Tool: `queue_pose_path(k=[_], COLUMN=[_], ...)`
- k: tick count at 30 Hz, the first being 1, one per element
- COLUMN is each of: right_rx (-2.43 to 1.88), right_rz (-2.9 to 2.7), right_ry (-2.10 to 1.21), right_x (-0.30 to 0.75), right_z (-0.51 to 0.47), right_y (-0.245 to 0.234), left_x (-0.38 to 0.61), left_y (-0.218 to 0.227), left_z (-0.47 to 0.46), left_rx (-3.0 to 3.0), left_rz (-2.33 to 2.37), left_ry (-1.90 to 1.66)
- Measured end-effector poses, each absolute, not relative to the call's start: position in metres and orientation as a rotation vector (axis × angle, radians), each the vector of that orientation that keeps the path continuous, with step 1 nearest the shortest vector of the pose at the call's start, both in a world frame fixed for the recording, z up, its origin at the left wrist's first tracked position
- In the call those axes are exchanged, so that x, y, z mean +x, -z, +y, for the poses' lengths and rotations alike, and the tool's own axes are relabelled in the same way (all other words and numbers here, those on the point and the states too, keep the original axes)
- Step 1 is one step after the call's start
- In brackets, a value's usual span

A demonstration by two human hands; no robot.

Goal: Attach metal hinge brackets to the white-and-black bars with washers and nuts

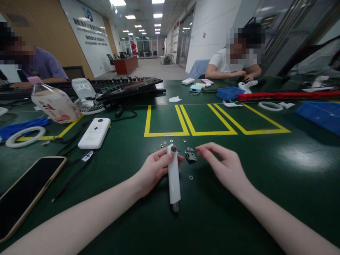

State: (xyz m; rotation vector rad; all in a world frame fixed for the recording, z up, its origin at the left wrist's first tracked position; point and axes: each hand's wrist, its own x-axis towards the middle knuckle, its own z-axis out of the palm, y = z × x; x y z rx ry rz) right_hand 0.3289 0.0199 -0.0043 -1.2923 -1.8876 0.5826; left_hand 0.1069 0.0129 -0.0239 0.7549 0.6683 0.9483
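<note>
My left hand [153, 170] is closed around the upper end of a white pen-shaped tool [174, 177] that lies on the green table [239, 212] with its dark tip toward me. My right hand [223, 164] hovers just right of it, fingers loosely spread and holding nothing, its fingertips close to a small dark metal part [190, 156]. Several tiny washers and screws lie scattered around, one washer [191, 177] between my hands and others [165, 143] just beyond the tool.
A phone [23, 193] lies at the near left, with a white power bank [95, 132], tape roll [25, 136], bottle [54, 104] and keyboards [130, 88] beyond. Yellow tape boxes [212, 124] mark the middle. Blue trays [320, 113] and a red strip [289, 95] sit right. Two people sit at the far side.
</note>
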Motion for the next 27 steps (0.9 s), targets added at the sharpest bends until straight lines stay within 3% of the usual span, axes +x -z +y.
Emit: queue_pose_path(k=[4,12,20,27], right_rx=[-1.275,-1.244,-1.154,-0.994], right_rz=[-2.113,-2.262,-1.276,-0.942], right_ry=[-0.337,-0.333,-1.249,-1.594], right_x=[0.352,0.342,0.328,0.316], right_z=[0.050,0.057,0.046,0.028], right_y=[0.021,0.028,0.020,0.009], left_x=[0.107,0.108,0.110,0.111], left_y=[0.025,0.024,0.021,0.021], left_z=[0.016,0.018,0.015,0.015], left_rx=[0.694,0.715,0.773,0.784], left_rz=[0.714,0.778,0.799,0.837], left_ry=[-0.987,-0.950,-0.880,-0.861])
